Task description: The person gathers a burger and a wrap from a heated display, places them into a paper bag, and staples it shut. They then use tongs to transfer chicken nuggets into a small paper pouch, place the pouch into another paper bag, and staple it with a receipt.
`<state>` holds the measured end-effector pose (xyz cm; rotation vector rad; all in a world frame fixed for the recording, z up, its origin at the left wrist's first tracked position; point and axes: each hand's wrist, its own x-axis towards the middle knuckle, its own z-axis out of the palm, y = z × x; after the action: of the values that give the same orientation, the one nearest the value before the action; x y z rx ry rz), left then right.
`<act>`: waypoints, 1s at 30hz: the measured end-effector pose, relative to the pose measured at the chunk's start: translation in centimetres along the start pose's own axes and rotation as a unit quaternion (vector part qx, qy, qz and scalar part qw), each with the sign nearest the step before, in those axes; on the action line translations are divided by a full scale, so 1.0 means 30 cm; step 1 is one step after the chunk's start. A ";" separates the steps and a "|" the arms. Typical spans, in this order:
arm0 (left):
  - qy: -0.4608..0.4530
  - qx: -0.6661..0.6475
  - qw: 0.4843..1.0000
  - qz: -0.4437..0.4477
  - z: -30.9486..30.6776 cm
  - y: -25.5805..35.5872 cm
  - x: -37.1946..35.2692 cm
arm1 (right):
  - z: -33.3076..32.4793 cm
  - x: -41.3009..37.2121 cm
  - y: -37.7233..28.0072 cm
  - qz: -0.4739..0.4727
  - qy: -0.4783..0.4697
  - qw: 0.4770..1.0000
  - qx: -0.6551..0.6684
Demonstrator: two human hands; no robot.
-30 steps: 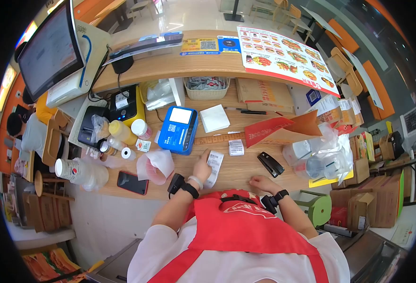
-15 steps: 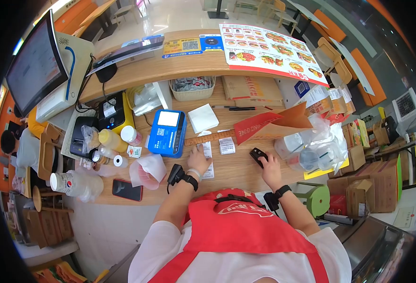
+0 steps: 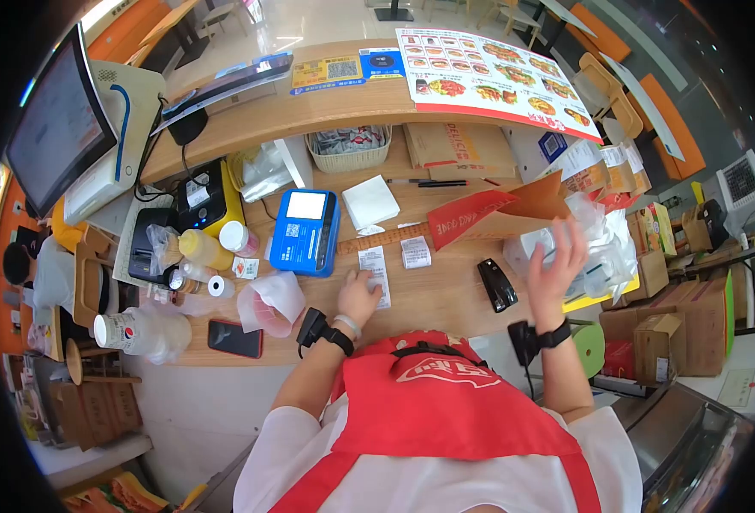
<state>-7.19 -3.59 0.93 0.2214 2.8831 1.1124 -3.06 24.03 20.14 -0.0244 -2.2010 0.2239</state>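
My left hand (image 3: 359,297) rests on the counter, its fingers at the left edge of a long printed receipt (image 3: 376,272); it lies there without gripping. A shorter receipt (image 3: 416,252) is just to the right. My right hand (image 3: 557,263) is raised with fingers spread and nothing in it, in front of clear plastic bags and cups (image 3: 598,261). On the counter to its left lies a black stapler (image 3: 498,286). An orange-red paper bag (image 3: 510,215) lies on its side beyond the stapler.
A blue payment device (image 3: 305,232) and white napkins (image 3: 370,203) stand behind my left hand. Further left are sauce bottles (image 3: 204,250), a phone (image 3: 234,339) and stacked cups (image 3: 138,333). A raised shelf with a menu sheet (image 3: 501,81) borders the back.
My right hand has let go of the stapler and lifted up and to the right, its fingers now spread. My left hand stays by the long receipt, which has shifted slightly.
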 end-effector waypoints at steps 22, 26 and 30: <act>-0.482 -0.213 0.850 -0.006 -0.053 0.149 -0.172 | -0.252 0.133 -0.046 -0.110 -0.067 0.987 0.100; -0.494 -0.174 0.852 0.017 -0.036 0.140 -0.192 | -0.224 0.102 -0.092 -0.140 -0.120 0.975 0.124; -0.516 -0.233 0.822 0.069 -0.016 0.130 -0.220 | -0.193 0.049 -0.132 -0.163 -0.156 0.964 0.142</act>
<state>-0.24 -2.04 3.82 0.7358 1.6147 1.1572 0.95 21.15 25.35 0.5627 -2.4206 0.3750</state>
